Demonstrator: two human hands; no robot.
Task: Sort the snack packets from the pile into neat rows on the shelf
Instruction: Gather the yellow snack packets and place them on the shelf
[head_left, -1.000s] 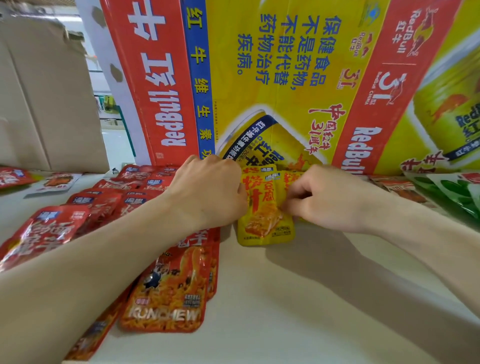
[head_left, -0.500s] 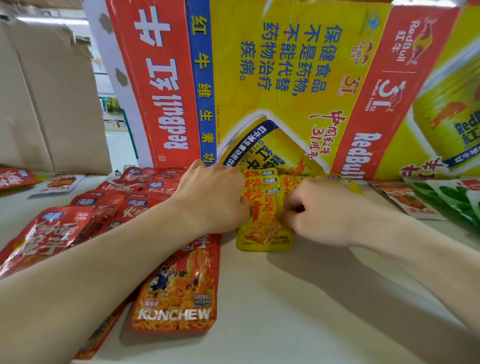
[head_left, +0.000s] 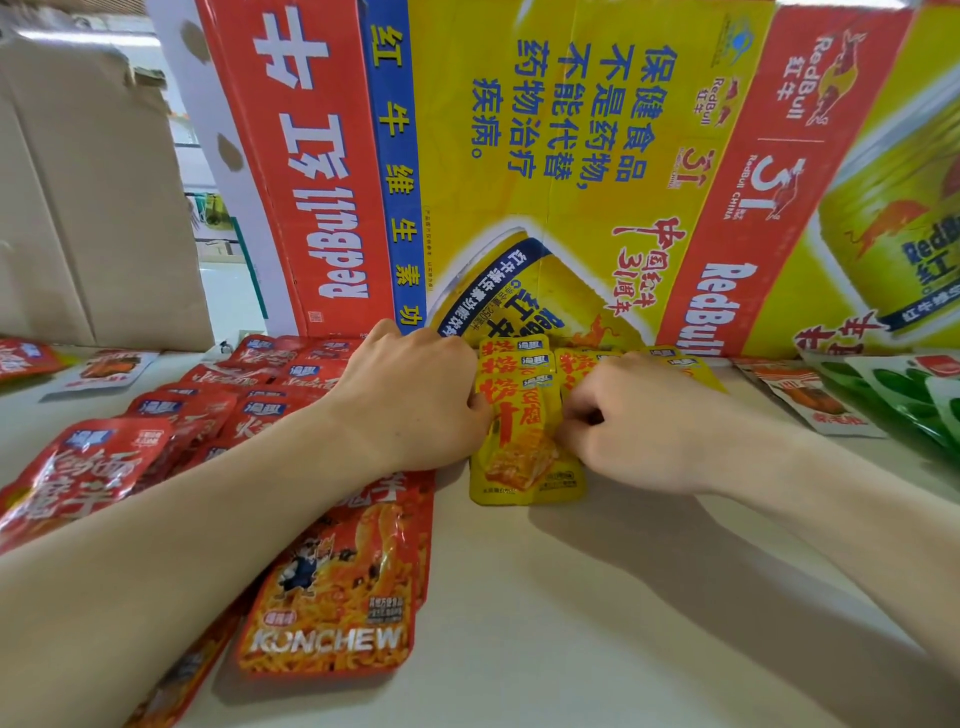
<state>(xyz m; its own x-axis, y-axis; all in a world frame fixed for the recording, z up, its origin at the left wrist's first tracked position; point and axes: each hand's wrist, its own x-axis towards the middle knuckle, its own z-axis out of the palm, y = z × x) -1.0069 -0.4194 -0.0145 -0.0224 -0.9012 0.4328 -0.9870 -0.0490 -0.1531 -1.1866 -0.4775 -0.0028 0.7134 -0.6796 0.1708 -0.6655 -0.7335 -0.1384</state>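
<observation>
Left hand (head_left: 410, 400): fingers curled, knuckles up, tips tucked onto the left edge of the yellow packets (head_left: 519, 452). Right hand (head_left: 639, 415): fingers likewise curled and closed on the right edge of the same packets. We judge that the two hands squeeze the stack from both sides to square its edges into a single file. How firm either grip is we cannot tell, as the fingertips are hidden.

The yellow packets lie flat on the shelf (head_left: 571, 597), overlapped like tiles. The row runs back to the foot of the carton (head_left: 545, 156), and the front packet is uppermost. A second, shorter yellow file shows behind the right hand, mostly covered. The overlap keeps each top label in sight, which we take to be the purpose.

Just to the left, under the left forearm, lie the red packets (head_left: 332, 587) in similar overlapped files. These look already sorted. To the right, apart from the hands, are green packets (head_left: 904, 389) and a white packet (head_left: 810, 400). In our judgement the task is partly done, with the yellow row in hand.

Writing noted:
- The front red packet reads "KONCHEW".
- The carton reads "RedBull", "RedBull CHINA" and "31". It also carries 红牛 and 保健食品不是药物,不能代替药物治疗疾病. One "RedBull" reads upside down.
- The yellow packets carry large red characters that are partly covered, so we do not transcribe them.

A plain brown box (head_left: 88, 208) stands at far left and bears no legible marking.
</observation>
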